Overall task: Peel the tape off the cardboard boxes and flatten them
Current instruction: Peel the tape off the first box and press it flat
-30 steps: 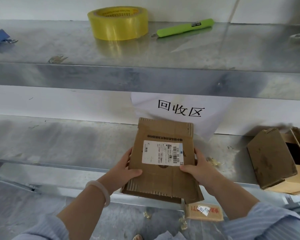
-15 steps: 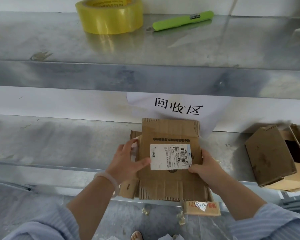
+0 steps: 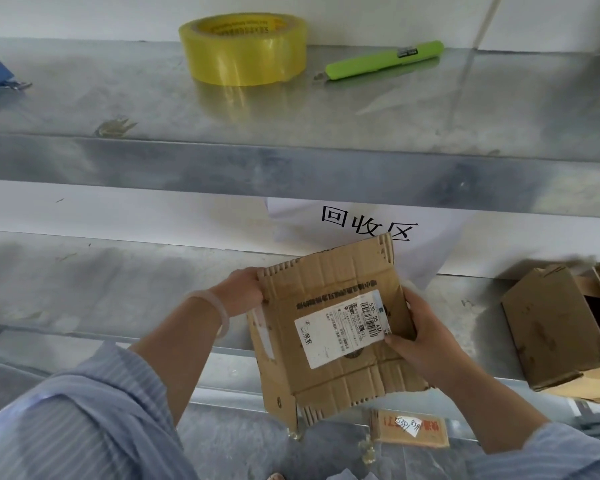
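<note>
Two hands hold one box [image 3: 329,327] between them, in the air, tilted, with its label [image 3: 340,330] facing up. It looks nearly flat, though a side panel below the left hand's grip is folded and hangs lower than the rest.

The box is probably light, thin corrugated card: stiff across a panel, ready to fold at the creases, and ragged along its cut edges. The label is likely slicker than the bare card. The side edges look like the best places to hold, thumb on the face and fingers behind, clear of the creases that must fold. A pale strip just under the left hand may be leftover tape; it cannot be told for certain.

The left hand [image 3: 239,292] is closed round the upper left edge, its fingers wrapped out of sight behind the card. The right hand [image 3: 416,337] clasps the right edge, with its thumb pressed on the face at the label's lower corner and its fingers curled at the side.

Under the hands runs the front lip of a shelf [image 3: 118,289]. Well to the right of the right hand, a second box [image 3: 551,327] stands open on it. Just beyond the held box hangs a sign [image 3: 368,223]. Farther up and back lie a tape roll [image 3: 243,50] and a knife [image 3: 381,62].
</note>
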